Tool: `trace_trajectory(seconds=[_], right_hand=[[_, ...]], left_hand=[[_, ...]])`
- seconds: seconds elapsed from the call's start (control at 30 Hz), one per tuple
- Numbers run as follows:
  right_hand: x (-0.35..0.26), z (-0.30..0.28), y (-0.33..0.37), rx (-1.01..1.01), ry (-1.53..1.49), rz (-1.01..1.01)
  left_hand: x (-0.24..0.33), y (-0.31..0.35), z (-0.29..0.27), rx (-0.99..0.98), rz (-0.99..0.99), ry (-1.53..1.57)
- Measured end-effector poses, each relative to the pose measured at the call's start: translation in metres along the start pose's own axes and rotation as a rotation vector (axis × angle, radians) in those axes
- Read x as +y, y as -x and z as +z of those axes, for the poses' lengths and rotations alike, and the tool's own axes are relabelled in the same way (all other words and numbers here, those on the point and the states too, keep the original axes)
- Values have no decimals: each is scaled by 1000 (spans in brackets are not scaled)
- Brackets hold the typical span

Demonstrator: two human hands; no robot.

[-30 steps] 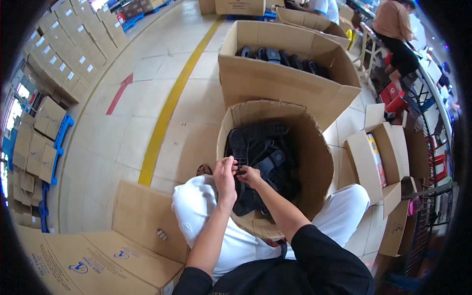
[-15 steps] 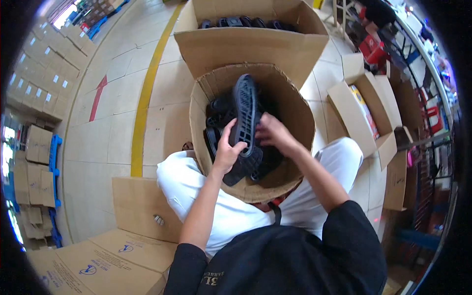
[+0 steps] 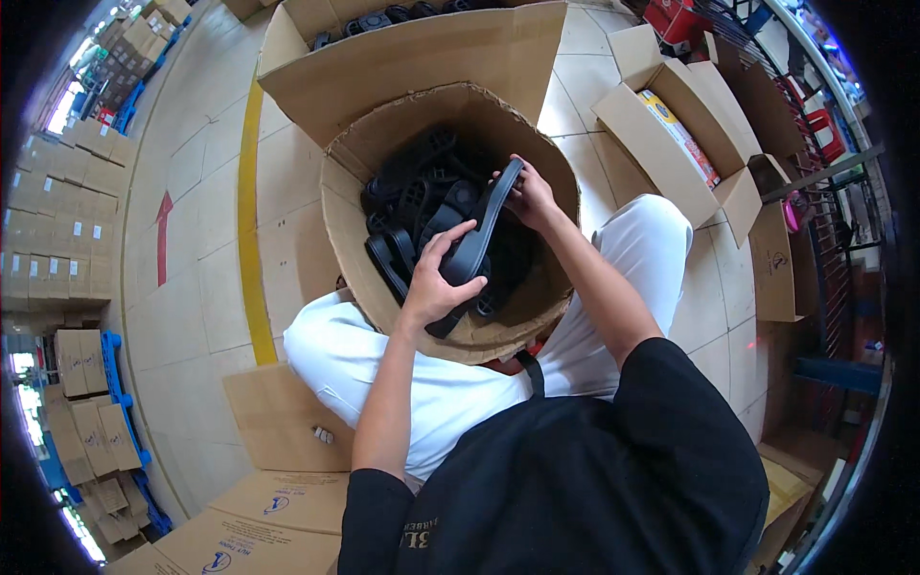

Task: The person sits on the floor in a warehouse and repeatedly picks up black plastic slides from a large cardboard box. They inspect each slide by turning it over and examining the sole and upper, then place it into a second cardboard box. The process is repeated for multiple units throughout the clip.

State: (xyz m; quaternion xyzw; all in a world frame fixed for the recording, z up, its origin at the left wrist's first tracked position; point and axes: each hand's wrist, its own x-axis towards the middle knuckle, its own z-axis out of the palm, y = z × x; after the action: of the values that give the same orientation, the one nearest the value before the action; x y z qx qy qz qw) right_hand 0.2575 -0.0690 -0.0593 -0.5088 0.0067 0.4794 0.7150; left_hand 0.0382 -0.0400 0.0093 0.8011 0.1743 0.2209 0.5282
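Over an open cardboard drum between my knees, both hands hold one black shoe sole. My left hand grips its near end, with the thumb on one side and the fingers on the other. My right hand is closed on the far end. The sole is tilted, its smooth edge and one face toward me. Below it, several more black soles lie jumbled in the drum. My hands and the held sole hide part of the pile.
Beyond the drum stands a large carton with black pieces inside. An open carton holding a colourful box is at right, near a metal rack. Cardboard lies at lower left. A yellow floor line and stacked cartons are further left.
The sole has turned from showing its latticed underside to its smooth side and edge. My right hand has moved from beside it onto its far end. The view has shifted.
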Motion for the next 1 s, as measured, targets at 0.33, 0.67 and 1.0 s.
trace_trajectory(seconds=[0.33,0.67,1.0], right_hand=[[32,0,3,-40,547,372],[34,13,17,-212,358,424],[-53,53,32,-603,816,-231]], left_hand=[[4,3,-18,79,-126,744],[-18,10,-46,556,-277,1153],[-25,11,-71,841,-349,858]])
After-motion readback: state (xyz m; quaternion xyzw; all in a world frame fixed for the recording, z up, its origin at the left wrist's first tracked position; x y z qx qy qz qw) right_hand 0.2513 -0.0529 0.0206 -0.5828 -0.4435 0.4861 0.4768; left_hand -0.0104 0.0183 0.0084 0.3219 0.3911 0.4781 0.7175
